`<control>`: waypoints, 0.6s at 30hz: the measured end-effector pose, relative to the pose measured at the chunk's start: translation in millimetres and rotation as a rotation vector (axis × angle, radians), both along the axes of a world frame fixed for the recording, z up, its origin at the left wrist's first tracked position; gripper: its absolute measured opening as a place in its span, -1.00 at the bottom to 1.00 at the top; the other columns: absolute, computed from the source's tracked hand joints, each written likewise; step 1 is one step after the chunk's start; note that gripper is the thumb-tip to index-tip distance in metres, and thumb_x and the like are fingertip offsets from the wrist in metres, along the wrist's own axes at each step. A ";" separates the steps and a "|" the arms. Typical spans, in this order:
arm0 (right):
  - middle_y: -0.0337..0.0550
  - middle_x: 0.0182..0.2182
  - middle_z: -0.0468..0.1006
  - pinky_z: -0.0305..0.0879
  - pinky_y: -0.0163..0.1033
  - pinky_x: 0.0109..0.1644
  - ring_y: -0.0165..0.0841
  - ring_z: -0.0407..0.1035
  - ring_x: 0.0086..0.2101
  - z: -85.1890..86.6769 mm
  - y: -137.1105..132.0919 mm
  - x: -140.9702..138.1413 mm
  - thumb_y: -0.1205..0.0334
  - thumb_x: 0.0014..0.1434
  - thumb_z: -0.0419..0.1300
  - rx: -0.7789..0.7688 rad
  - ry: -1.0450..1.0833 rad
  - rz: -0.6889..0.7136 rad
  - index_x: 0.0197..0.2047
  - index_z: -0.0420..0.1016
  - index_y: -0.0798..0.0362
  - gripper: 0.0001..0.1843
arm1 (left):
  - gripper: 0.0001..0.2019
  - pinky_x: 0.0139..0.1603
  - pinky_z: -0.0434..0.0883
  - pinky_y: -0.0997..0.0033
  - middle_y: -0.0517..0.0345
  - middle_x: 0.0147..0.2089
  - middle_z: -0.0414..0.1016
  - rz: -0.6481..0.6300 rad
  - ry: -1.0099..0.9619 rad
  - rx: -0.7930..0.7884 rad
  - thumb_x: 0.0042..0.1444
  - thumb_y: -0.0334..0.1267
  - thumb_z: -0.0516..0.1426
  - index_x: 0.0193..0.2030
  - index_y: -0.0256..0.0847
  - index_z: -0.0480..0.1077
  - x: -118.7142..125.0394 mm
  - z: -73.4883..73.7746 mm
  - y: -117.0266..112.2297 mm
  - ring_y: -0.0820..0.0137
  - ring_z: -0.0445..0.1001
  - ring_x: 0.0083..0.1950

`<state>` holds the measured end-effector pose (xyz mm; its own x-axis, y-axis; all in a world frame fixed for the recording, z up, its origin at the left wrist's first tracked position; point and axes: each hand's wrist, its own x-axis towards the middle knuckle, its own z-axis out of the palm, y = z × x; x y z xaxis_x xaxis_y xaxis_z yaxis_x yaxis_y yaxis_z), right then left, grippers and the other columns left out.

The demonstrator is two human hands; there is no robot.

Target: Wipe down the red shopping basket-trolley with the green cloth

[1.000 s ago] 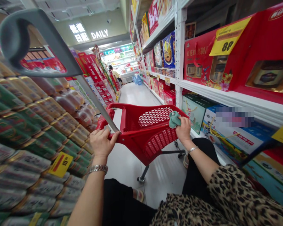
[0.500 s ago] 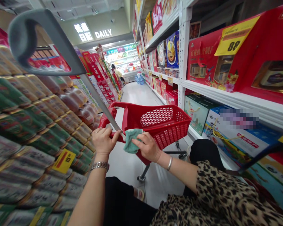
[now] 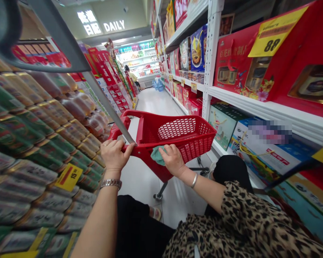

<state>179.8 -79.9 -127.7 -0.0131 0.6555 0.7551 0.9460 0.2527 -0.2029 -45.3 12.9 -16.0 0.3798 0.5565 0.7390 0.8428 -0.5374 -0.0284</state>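
Note:
A red plastic shopping cart stands in the aisle right in front of me. My left hand is closed around the base of its grey pull handle, which rises up to the left. My right hand presses a small green cloth against the near rim of the basket, fingers curled over the cloth.
Stacked green and gold cans with a yellow price tag fill the left side. White shelves with red gift boxes line the right. The aisle floor runs ahead; a person stands far down it.
My right hand carried the green cloth from the basket's right rim across to the near rim beside the handle, then slid it slightly right. My left hand kept its grip.

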 end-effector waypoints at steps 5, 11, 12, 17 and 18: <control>0.06 -0.14 0.46 0.27 -0.07 -0.06 -0.13 0.21 -0.15 -8.8 -22.4 57.6 0.49 0.29 0.05 -0.089 0.095 -0.248 0.08 0.64 0.04 -0.56 | -0.60 0.01 0.26 0.08 0.07 -0.50 0.30 0.006 -0.010 -0.033 0.16 0.04 0.14 -0.57 -0.05 0.13 0.3 0.1 -1.0 0.14 0.36 -0.25; 0.09 -0.12 0.39 0.25 -0.02 0.00 -0.09 0.19 -0.11 -8.3 -41.7 125.5 0.51 0.17 0.03 -0.066 0.291 -0.505 0.04 0.66 0.11 -0.51 | -0.59 -0.01 0.25 0.09 0.12 -0.53 0.25 -0.008 -0.035 -0.029 0.14 0.04 0.15 -0.57 -0.05 0.08 4.0 1.1 -3.0 0.17 0.32 -0.29; 0.09 -0.13 0.38 0.25 -0.04 -0.01 -0.09 0.19 -0.12 -7.7 -40.9 126.8 0.51 0.17 0.03 -0.075 0.306 -0.513 0.01 0.67 0.12 -0.52 | -0.59 -0.02 0.25 0.10 0.13 -0.54 0.24 -0.009 -0.037 -0.026 0.13 0.04 0.15 -0.56 -0.05 0.07 5.2 1.0 -3.2 0.18 0.32 -0.30; 0.03 -0.20 0.37 0.25 -0.08 -0.03 -0.14 0.20 -0.16 -2.8 -27.6 87.2 0.54 0.15 0.03 -0.146 0.342 -0.378 -0.05 0.69 0.12 -0.54 | -0.58 -0.06 0.25 0.09 0.13 -0.53 0.23 0.008 -0.052 -0.023 0.13 0.07 0.15 -0.55 -0.03 0.06 11.2 0.8 -6.2 0.17 0.29 -0.31; 0.03 -0.19 0.38 0.25 -0.08 -0.04 -0.14 0.19 -0.16 -0.5 -25.2 74.2 0.53 0.17 0.03 -0.153 0.339 -0.337 -0.05 0.68 0.11 -0.55 | -0.58 -0.07 0.25 0.09 0.13 -0.53 0.23 0.005 -0.055 -0.027 0.13 0.08 0.15 -0.55 -0.03 0.06 11.8 1.2 -7.0 0.17 0.29 -0.31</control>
